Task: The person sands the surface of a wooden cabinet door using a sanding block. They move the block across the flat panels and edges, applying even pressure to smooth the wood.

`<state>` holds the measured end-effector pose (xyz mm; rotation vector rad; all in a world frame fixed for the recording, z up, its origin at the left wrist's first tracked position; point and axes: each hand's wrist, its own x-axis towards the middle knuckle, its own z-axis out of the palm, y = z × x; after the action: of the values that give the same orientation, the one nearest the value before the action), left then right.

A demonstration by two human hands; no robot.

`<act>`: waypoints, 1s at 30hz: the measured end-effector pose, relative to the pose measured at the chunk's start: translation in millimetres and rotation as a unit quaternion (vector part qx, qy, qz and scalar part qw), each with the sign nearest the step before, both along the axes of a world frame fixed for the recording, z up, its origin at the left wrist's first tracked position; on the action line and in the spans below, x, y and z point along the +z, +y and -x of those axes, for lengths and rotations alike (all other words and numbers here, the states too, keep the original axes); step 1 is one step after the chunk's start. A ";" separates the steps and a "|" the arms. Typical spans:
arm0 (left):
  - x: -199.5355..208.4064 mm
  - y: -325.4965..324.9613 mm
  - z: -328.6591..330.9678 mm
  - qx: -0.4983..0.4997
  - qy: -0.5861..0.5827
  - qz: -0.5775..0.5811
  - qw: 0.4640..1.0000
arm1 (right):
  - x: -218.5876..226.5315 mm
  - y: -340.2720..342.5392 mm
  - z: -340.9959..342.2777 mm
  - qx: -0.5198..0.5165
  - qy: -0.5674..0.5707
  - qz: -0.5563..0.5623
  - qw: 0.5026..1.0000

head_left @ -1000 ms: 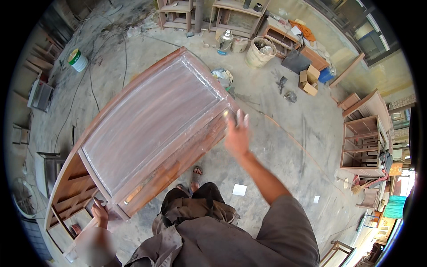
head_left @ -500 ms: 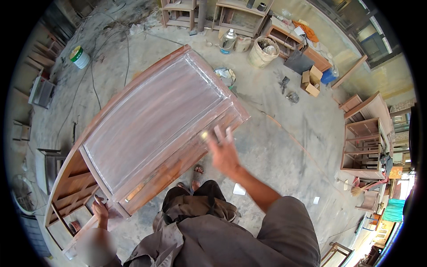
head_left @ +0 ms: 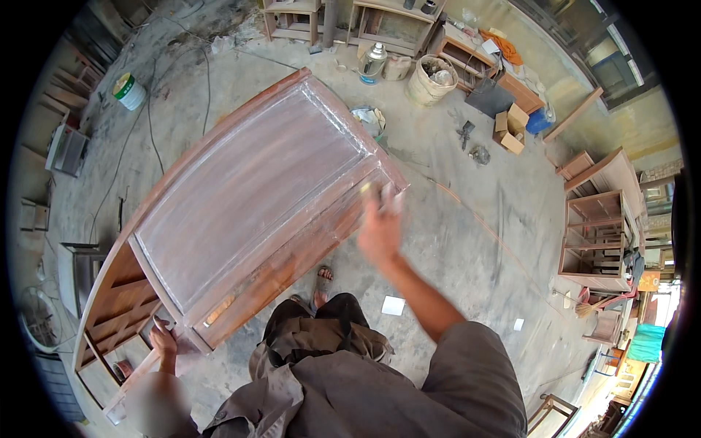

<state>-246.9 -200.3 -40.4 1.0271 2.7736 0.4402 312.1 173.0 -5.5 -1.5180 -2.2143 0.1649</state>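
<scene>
A large reddish-brown wooden cabinet [head_left: 241, 193] lies slantwise before me, its panel streaked with whitish dust along the mouldings. My right hand [head_left: 381, 230] is at the cabinet's near right corner, smeared by motion. A small pale-yellow piece [head_left: 365, 188] shows at its fingertips; its kind is too blurred to tell. At the cabinet's lower left end, my left hand [head_left: 162, 339] grips the frame beside the open compartment [head_left: 123, 310], thumb pointing up. Its other fingers are partly hidden. A small reddish container [head_left: 123, 370] sits within the frame near that hand.
A metal can [head_left: 373, 62], a pale bucket [head_left: 432, 80] and a cardboard box [head_left: 510, 130] stand beyond the cabinet. A white and green bucket [head_left: 129, 91] is at far left, near cables [head_left: 151, 117]. Wooden furniture [head_left: 595, 233] lines the right side. White paper [head_left: 393, 306] lies on the floor.
My right hand has swept right and slightly away from me along the cabinet's near edge, carrying the pale-yellow piece. My left hand has stayed in place.
</scene>
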 end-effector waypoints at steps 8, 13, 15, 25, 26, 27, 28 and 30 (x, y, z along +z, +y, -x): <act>2.8 -1.5 -0.6 -0.010 -0.003 0.008 1.000 | -0.6 -17.2 -9.6 0.079 0.000 -0.015 0.997; 18.1 13.5 -16.4 0.011 -0.027 0.007 1.000 | -1.9 -93.5 49.0 0.101 0.047 0.065 0.992; 16.8 2.8 -9.4 0.044 -0.067 0.019 0.997 | 8.9 -110.3 52.3 0.191 0.105 0.089 0.972; 14.0 5.0 -8.6 0.037 -0.060 0.007 0.997 | -9.1 -93.6 13.9 0.129 0.040 0.055 0.989; 2.4 -4.0 4.1 0.031 -0.043 -0.006 0.999 | -11.3 -103.1 17.1 0.171 0.045 0.077 0.981; -11.8 -16.8 15.5 0.028 -0.024 -0.017 0.999 | -2.2 -78.3 4.6 0.172 -0.001 0.063 0.983; -21.1 -23.2 20.7 0.022 -0.008 -0.030 0.999 | -1.2 -67.8 -0.7 0.159 0.002 0.055 0.986; -8.2 -12.9 8.7 0.003 -0.015 -0.007 1.000 | -3.4 -57.1 -14.5 0.120 0.004 0.044 0.992</act>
<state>-255.5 -213.2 -48.6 1.0060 2.7517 0.4733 326.5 115.9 -8.9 -1.2882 -2.4067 0.3474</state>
